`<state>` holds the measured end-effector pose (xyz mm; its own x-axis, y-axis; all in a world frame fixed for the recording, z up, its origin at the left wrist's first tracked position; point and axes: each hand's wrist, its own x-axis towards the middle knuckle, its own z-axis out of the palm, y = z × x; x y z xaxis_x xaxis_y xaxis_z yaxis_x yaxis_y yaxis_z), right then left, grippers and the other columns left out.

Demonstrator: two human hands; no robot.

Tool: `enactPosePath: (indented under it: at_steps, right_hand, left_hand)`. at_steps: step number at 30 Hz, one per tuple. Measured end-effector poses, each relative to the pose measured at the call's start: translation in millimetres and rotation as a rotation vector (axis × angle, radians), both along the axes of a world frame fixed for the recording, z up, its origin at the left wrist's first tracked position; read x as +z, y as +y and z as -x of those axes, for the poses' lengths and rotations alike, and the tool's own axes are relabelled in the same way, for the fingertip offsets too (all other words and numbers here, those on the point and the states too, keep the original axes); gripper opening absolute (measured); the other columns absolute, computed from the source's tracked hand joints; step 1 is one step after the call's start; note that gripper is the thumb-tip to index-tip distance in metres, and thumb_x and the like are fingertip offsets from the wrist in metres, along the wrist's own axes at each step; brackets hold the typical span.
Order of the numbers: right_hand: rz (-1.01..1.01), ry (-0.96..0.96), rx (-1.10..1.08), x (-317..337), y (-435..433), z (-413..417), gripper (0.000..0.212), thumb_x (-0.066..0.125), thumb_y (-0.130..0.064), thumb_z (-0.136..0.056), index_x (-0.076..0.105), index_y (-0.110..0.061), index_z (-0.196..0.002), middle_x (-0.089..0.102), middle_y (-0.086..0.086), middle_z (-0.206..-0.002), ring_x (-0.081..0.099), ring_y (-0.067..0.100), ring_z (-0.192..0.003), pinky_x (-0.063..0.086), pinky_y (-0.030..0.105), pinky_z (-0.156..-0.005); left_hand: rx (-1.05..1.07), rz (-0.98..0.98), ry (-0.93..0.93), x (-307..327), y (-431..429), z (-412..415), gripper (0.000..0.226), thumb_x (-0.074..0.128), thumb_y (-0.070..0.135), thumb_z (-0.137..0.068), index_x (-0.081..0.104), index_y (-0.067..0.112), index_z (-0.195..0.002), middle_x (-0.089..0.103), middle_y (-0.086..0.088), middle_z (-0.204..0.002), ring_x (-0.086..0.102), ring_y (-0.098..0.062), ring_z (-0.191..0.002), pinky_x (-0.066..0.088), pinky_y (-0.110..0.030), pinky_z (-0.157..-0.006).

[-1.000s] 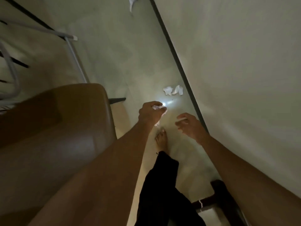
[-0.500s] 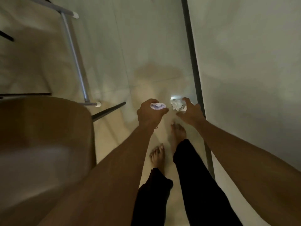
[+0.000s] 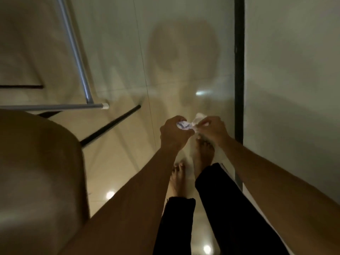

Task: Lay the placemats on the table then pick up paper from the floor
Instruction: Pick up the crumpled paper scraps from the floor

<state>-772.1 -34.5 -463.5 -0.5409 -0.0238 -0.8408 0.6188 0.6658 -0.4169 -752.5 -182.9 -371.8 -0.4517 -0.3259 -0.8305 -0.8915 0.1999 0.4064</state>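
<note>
My left hand (image 3: 173, 134) is closed around a crumpled white paper (image 3: 183, 125) with blue marks. Right beside it, my right hand (image 3: 214, 130) pinches a second crumpled white paper (image 3: 197, 119). Both hands are held out in front of me, above the glossy tiled floor (image 3: 114, 52), and the two papers nearly touch between them. My bare feet and black trouser legs show below the hands. No placemats or table are in view.
A brown rounded chair seat (image 3: 40, 172) fills the lower left. A grey metal frame (image 3: 77, 56) and a black leg (image 3: 110, 126) stand on the floor at the left. A wall (image 3: 294, 70) with a dark skirting strip (image 3: 239, 70) runs along the right.
My right hand has picked the crumpled paper up from the floor by the wall and brought it next to my left hand. I stepped forward; my view tilted down.
</note>
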Motion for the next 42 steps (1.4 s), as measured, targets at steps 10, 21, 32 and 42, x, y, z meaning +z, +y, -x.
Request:
enactPosePath:
  at_steps: [10,21,32,42]
  right_hand:
    - [0.627,-0.274,-0.616,207,-73,128,0.033,0.062,-0.006,-0.091,0.060,-0.006,-0.123,0.071,0.015,-0.112,0.066,0.024,-0.093,0.053,0.037,-0.081]
    - [0.465,0.181,-0.300,293,-183,365,0.023,0.052,-0.007,-0.096,0.070,-0.008,-0.110,0.075,0.007,-0.094,0.073,0.014,-0.084,0.061,0.032,-0.067]
    - [0.133,0.008,-0.206,226,-177,575,0.019,0.061,-0.024,-0.093,0.070,-0.016,-0.108,0.072,0.002,-0.101,0.068,0.020,-0.093,0.051,0.026,-0.077]
    - [-0.112,0.024,0.407,43,-150,699,0.048,0.057,-0.032,-0.095,0.049,-0.020,-0.141,0.055,0.013,-0.141,0.049,0.036,-0.131,0.035,0.040,-0.112]
  left_hand:
    - [0.082,-0.166,0.078,166,-51,150,0.041,0.084,0.025,-0.067,0.075,0.028,-0.107,0.075,0.002,-0.106,0.072,-0.023,-0.098,0.058,-0.052,-0.090]
    - [0.257,-0.241,0.169,221,-140,389,0.041,0.093,0.039,-0.061,0.069,0.013,-0.084,0.073,-0.007,-0.081,0.070,-0.024,-0.074,0.063,-0.052,-0.063]
    - [0.476,-0.047,0.096,186,-196,578,0.052,0.086,0.046,-0.067,0.068,-0.001,-0.080,0.070,-0.013,-0.071,0.060,-0.020,-0.050,0.060,-0.037,-0.049]
    - [0.115,0.114,0.198,38,-187,679,0.011,0.065,0.000,-0.075,0.067,0.010,-0.080,0.063,-0.001,-0.074,0.058,-0.015,-0.068,0.046,-0.019,-0.062]
